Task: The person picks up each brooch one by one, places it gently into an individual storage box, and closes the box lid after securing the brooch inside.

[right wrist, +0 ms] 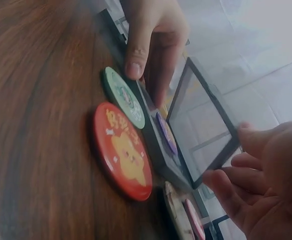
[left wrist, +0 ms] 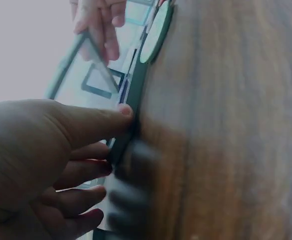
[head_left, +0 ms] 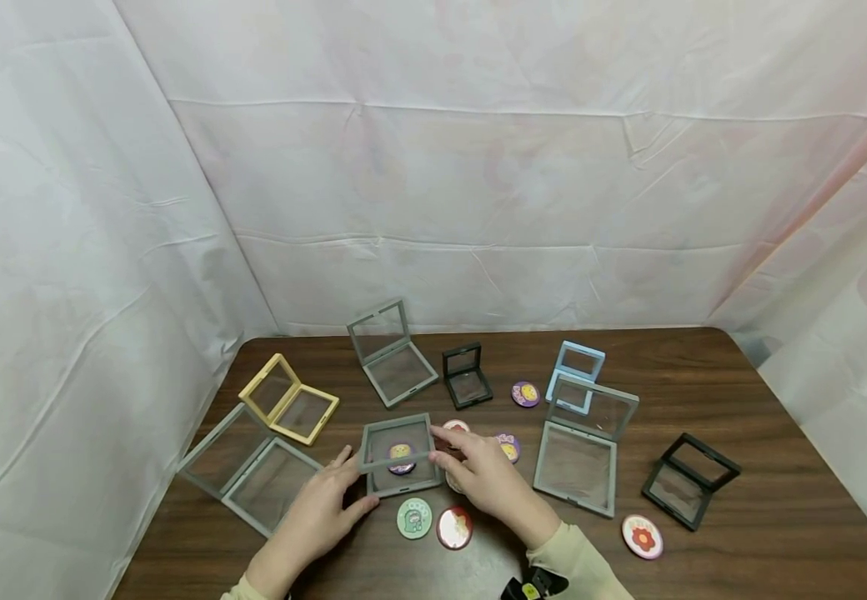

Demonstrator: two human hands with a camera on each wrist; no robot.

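A grey-framed clear display case [head_left: 407,490] stands with its lid partly raised and tilted over its base. Inside lies a purple round badge [right wrist: 166,132] with a yellow figure. My left hand [head_left: 324,504] holds the base at its front left corner, the thumb on the front edge and the fingers along the side. With thumb and forefinger, my right hand [head_left: 489,475] pinches the right edge of the lid [right wrist: 210,95]. Just in front of the case lie a green badge [head_left: 414,518] and a red badge [head_left: 454,528] with a yellow star.
Other open cases stand around: yellow [head_left: 306,414], large grey [head_left: 272,483], grey at the back [head_left: 399,373], small black [head_left: 468,385], light blue [head_left: 582,357], grey [head_left: 576,467] and black [head_left: 677,492]. More badges lie nearby, one with a red flower [head_left: 642,537].
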